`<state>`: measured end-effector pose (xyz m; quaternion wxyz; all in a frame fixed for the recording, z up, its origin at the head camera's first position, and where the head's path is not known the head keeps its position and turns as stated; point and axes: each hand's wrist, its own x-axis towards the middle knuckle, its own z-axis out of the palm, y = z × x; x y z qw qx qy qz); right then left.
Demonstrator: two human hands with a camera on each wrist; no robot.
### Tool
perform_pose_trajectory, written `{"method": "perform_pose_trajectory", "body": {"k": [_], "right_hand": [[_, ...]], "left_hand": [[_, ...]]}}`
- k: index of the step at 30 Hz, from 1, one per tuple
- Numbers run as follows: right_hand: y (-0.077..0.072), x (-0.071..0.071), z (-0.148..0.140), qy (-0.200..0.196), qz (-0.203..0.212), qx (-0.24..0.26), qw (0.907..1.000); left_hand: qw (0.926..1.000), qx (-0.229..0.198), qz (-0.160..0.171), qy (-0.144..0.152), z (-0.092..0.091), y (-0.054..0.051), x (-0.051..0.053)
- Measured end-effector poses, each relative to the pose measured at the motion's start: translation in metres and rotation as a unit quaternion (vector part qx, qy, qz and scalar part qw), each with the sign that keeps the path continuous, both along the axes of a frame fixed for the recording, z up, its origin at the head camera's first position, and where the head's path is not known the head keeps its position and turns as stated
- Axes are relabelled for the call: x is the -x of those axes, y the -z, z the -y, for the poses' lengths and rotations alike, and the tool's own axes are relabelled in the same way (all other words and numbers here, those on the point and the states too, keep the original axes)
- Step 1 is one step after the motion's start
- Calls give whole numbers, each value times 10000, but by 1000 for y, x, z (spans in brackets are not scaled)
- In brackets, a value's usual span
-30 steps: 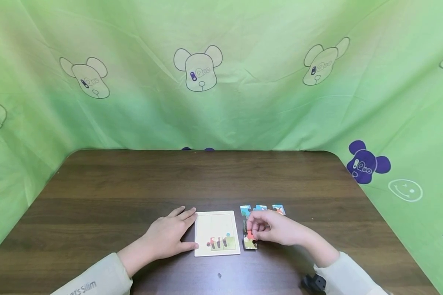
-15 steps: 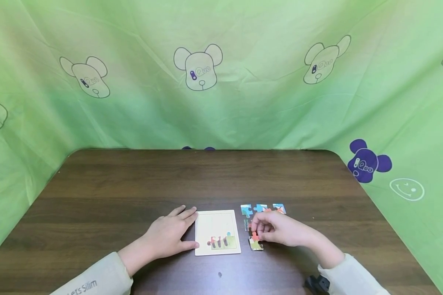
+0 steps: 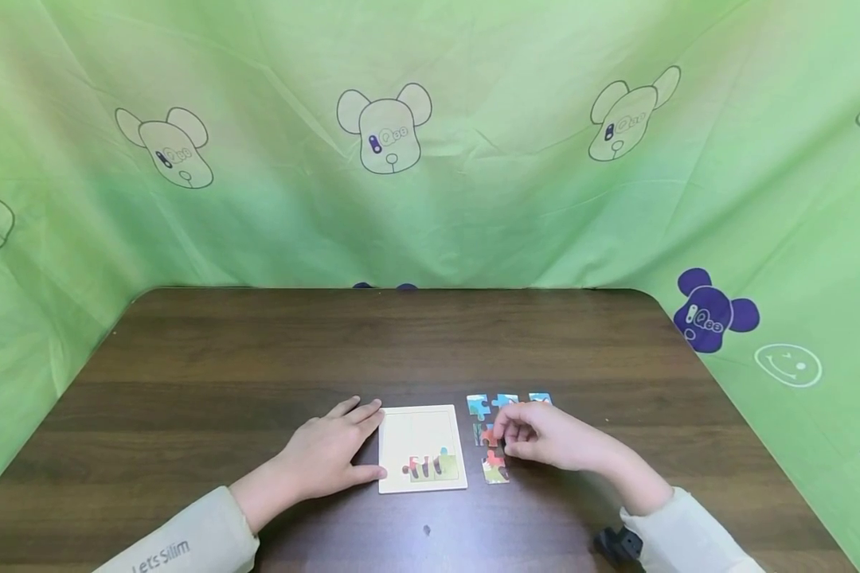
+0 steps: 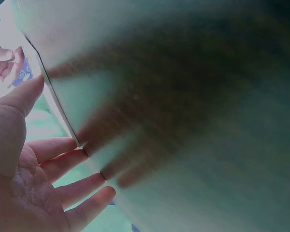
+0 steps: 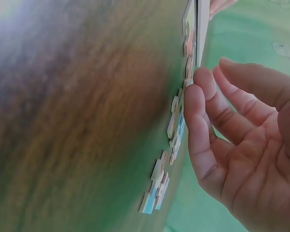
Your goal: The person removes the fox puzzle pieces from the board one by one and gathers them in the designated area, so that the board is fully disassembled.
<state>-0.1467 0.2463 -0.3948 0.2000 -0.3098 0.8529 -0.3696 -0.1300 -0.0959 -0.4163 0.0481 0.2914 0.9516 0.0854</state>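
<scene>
My left hand [image 3: 333,450] lies with spread fingers at the left side of the pale puzzle tray [image 3: 416,430], its thumb and fingertips touching the edge. A joined strip of puzzle pieces [image 3: 433,469] sits low in the tray. Right of the tray, my right hand [image 3: 548,436] hovers low over loose pieces, fingers bent. In the right wrist view the thumb stands apart from the fingers, with nothing pinched; a fingertip is at or against a piece. Nearest are a red puzzle piece [image 3: 489,434] and a red-and-green puzzle piece [image 3: 495,469]. The hand partly hides others.
Blue puzzle pieces [image 3: 477,406] form a row behind the right hand. A brown wooden table [image 3: 258,350] bears everything. A black device [image 3: 619,546] is at the right wrist. A green printed cloth [image 3: 272,207] hangs behind and beside the table.
The red-and-green piece has slid right, away from the tray, and my right fingers have come off it, moving slightly right to the red piece behind. My left hand has stayed put.
</scene>
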Motion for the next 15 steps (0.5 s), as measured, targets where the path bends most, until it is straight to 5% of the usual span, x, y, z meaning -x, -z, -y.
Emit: {"method": "perform_pose_trajectory", "body": {"k": [15], "right_hand": [[-3, 3, 30, -209, 297, 238, 9991]], "left_hand": [[9999, -45, 110, -52, -1, -4, -1]]}}
